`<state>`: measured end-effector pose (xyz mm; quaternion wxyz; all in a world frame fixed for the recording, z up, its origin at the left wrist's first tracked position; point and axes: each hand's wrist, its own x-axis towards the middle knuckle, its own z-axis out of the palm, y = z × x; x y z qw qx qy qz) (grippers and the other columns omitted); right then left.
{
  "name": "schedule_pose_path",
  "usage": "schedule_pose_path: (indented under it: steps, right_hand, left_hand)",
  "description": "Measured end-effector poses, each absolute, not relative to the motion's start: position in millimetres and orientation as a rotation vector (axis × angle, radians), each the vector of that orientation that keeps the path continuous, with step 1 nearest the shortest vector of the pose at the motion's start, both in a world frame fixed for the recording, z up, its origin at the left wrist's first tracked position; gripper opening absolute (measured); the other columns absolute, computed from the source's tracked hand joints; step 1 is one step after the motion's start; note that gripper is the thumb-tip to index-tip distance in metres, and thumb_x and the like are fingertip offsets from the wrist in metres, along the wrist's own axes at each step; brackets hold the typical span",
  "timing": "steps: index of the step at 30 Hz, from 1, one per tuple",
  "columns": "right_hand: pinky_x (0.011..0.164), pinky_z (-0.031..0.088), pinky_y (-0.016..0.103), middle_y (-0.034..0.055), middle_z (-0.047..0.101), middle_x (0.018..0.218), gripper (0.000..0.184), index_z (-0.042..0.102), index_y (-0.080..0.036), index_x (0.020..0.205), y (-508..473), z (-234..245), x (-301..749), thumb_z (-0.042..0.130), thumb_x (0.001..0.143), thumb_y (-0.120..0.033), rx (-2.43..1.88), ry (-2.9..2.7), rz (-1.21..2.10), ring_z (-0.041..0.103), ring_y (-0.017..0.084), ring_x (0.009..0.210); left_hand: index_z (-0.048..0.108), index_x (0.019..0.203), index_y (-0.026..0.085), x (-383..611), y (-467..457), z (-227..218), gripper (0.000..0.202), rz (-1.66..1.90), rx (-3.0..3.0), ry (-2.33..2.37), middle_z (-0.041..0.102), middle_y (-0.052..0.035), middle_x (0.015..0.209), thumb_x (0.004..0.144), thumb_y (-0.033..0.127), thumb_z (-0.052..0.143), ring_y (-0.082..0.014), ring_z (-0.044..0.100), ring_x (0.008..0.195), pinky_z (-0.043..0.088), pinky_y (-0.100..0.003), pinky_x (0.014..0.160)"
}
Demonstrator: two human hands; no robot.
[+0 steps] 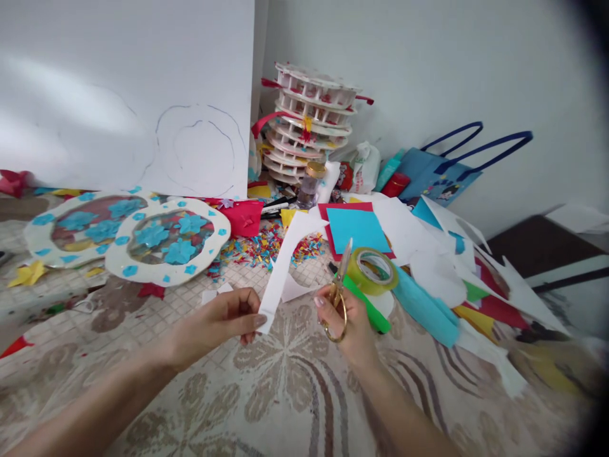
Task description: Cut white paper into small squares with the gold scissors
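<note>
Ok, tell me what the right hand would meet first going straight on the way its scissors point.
Probably the blue paper sheet; the right hand aims its scissors there, depth unclear.

paper strip point(285, 266): plain white
scissors point(339, 298): gold handles, pale metal blades
tape roll point(371, 271): yellow-green
square sheet point(356, 230): bright blue, red edging
tablecloth point(285, 374): beige, brown floral and curved-stripe pattern
round frames point(166, 247): white rims dotted blue, blue flowers inside
confetti point(259, 249): red, blue, yellow
bag point(438, 174): blue, navy handles
</note>
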<state>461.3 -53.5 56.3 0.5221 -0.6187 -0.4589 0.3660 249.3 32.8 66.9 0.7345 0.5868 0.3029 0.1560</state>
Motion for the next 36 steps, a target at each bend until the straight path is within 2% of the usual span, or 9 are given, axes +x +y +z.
schedule_pose_path:
  steps: [3, 8, 14, 20, 24, 36]
  right_hand:
    - [0.045, 0.031, 0.022, -0.0054, 0.045, 0.053, 0.032, 0.059, -0.017, 0.081, -55.5, 53.3, 439.0, 0.064, 0.075, -0.048, -1.402, -1.029, 1.035, 0.039, 0.01, 0.047]
    - [0.045, 0.028, 0.021, -0.0059, 0.046, 0.055, 0.028, 0.055, -0.017, 0.074, -57.2, 50.1, 416.8, 0.067, 0.074, -0.042, -1.245, -0.997, 1.268, 0.037, 0.008, 0.048]
    - [0.045, 0.028, 0.021, -0.0059, 0.046, 0.055, 0.023, 0.053, -0.018, 0.074, -56.6, 45.5, 416.5, 0.063, 0.08, -0.037, -1.244, -0.955, 1.276, 0.037, 0.008, 0.047]
    - [0.046, 0.029, 0.021, -0.0051, 0.046, 0.058, 0.021, 0.053, -0.018, 0.073, -54.2, 39.4, 418.1, 0.064, 0.078, -0.036, -1.187, -0.852, 1.291, 0.038, 0.008, 0.049]
    - [0.045, 0.028, 0.021, -0.0052, 0.045, 0.057, 0.022, 0.053, -0.018, 0.072, -53.9, 38.0, 418.4, 0.064, 0.077, -0.037, -1.229, -0.861, 1.301, 0.037, 0.008, 0.048]
    - [0.046, 0.029, 0.021, -0.0056, 0.045, 0.057, 0.021, 0.054, -0.017, 0.074, -54.0, 38.6, 421.4, 0.063, 0.08, -0.035, -1.254, -0.939, 1.257, 0.038, 0.008, 0.05]
  left_hand:
    - [0.051, 0.075, 0.019, 252.8, 26.0, 68.4, 0.021, 0.316, 1.324, 0.653, 0.053, 0.0044, 0.064, 0.078, 0.035, 0.064, -0.0103, 0.048, 0.056, 0.039, -0.025, 0.055]
    - [0.052, 0.075, 0.019, 257.4, 19.7, 70.9, 0.024, 0.297, 1.374, 0.647, 0.053, 0.0042, 0.063, 0.078, 0.039, 0.064, -0.011, 0.048, 0.057, 0.039, -0.024, 0.054]
    - [0.057, 0.076, 0.017, 263.7, 13.0, 65.9, 0.025, 0.352, 1.324, 0.704, 0.056, 0.0028, 0.064, 0.076, 0.041, 0.065, -0.0118, 0.05, 0.059, 0.04, -0.025, 0.056]
    - [0.06, 0.075, 0.016, 266.0, 8.0, 60.0, 0.029, 0.386, 1.078, 0.733, 0.06, 0.0003, 0.069, 0.075, 0.045, 0.065, -0.0135, 0.056, 0.065, 0.044, -0.027, 0.063]
    - [0.06, 0.076, 0.016, 266.5, 7.8, 59.6, 0.03, 0.38, 1.041, 0.758, 0.061, 0.001, 0.069, 0.069, 0.043, 0.072, -0.0126, 0.056, 0.064, 0.044, -0.025, 0.061]
    - [0.059, 0.077, 0.015, 270.7, 5.3, 56.8, 0.029, 0.437, 1.129, 0.778, 0.062, 0.0012, 0.067, 0.072, 0.043, 0.069, -0.0121, 0.056, 0.062, 0.044, -0.025, 0.059]
